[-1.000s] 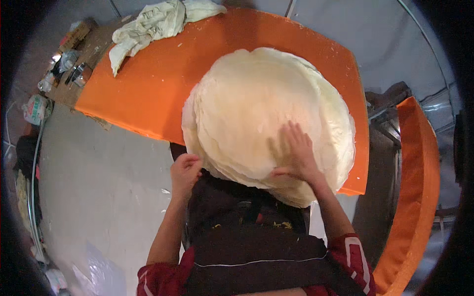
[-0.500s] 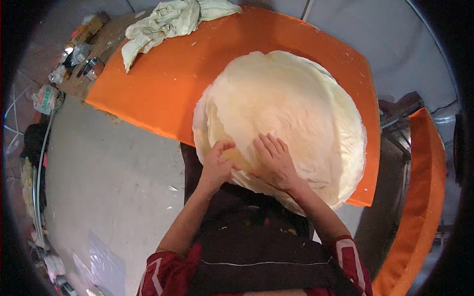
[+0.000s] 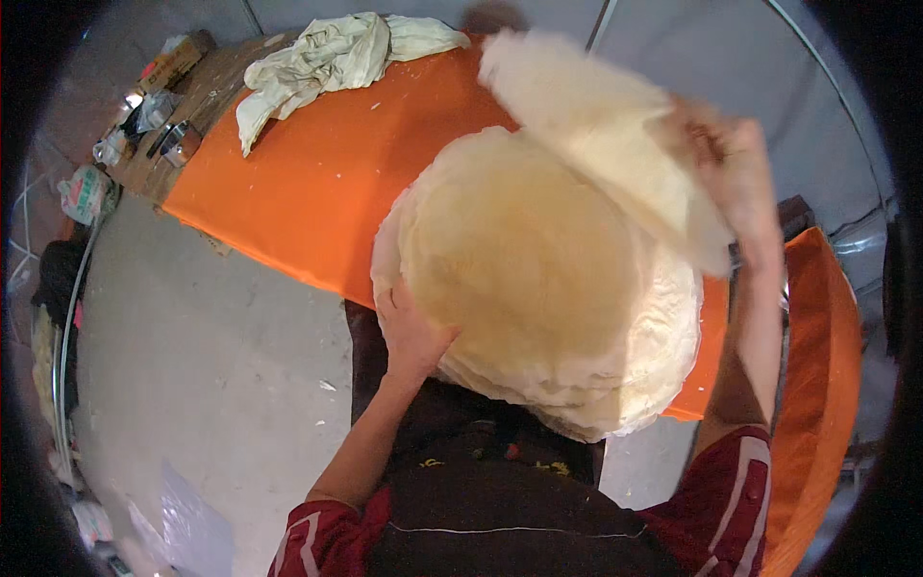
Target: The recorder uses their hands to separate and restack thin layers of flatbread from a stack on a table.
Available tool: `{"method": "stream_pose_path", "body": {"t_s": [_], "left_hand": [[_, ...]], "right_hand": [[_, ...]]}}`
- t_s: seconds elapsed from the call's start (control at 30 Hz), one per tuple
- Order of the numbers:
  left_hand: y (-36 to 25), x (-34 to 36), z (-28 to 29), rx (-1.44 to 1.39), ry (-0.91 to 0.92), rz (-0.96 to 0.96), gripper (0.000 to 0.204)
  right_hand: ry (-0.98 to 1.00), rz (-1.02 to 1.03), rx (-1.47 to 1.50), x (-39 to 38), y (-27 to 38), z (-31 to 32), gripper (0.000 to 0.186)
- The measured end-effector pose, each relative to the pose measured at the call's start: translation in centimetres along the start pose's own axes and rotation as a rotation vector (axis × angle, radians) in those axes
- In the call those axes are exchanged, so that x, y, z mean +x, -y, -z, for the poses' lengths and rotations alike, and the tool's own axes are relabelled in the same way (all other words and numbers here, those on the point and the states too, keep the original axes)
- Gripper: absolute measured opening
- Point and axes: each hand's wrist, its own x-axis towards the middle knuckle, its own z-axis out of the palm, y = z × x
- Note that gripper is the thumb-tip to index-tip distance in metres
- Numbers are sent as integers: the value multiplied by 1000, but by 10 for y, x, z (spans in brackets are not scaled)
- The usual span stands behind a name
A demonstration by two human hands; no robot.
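A round stack of thin, pale dough sheets (image 3: 519,269) lies on the orange-covered table (image 3: 279,221), overhanging its near edge. My left hand (image 3: 411,332) rests on the stack’s lower left edge, fingers and thumb apart, with some fingertips hard to make out. My right hand (image 3: 719,154) is raised at the upper right, its fingers closed on a single pale sheet (image 3: 596,111) that is lifted over the back of the stack and blurred by motion.
A crumpled off-white cloth (image 3: 327,67) lies on the table’s back left. A wooden surface with a cardboard box (image 3: 173,62) and metal containers (image 3: 180,144) stands at far left. A separate orange-covered piece (image 3: 817,385) stands at right; grey floor (image 3: 212,356) shows at lower left.
My right hand has risen from the stack to the upper right with a sheet in it. My left hand has moved onto the stack’s left edge.
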Motion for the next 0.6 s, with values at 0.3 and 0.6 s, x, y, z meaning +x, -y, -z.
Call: {"method": "stream_pose_path", "body": {"t_s": [0.3, 0.6], "left_hand": [[26, 34, 7, -312, 117, 233, 69], [15, 19, 12, -1709, 330, 569, 35]], "right_hand": [[461, 190, -187, -99, 38, -105, 32], [245, 181, 19, -171, 53, -151, 31]]}}
